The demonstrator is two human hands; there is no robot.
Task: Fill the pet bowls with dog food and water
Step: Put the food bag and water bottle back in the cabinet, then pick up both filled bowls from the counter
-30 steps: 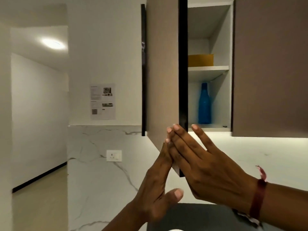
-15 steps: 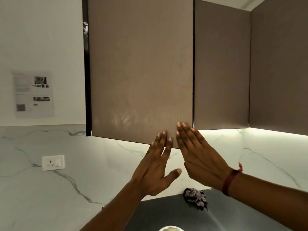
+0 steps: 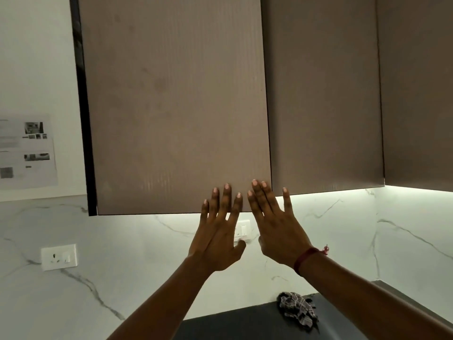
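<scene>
A taupe wall-cabinet door point(image 3: 176, 101) fills the upper middle of the head view and looks closed or nearly closed. My left hand point(image 3: 218, 231) and my right hand point(image 3: 274, 227) are raised side by side at its lower right corner. The fingers of both are straight, with fingertips flat against the door's bottom edge. Neither hand holds anything. A red thread band circles my right wrist. No pet bowls, dog food or water are in view.
Two more closed taupe cabinet doors point(image 3: 323, 94) run to the right. Below is a lit marble backsplash with a socket point(image 3: 58, 256) at left and a switch point(image 3: 242, 230) between my hands. A crumpled checked cloth point(image 3: 296, 310) lies on the dark counter point(image 3: 232, 325). A printed sheet point(image 3: 25, 150) hangs at left.
The door stood open a second ago, showing a blue bottle and yellow container inside. It has swung closed under both hands, hiding them. My view has shifted right.
</scene>
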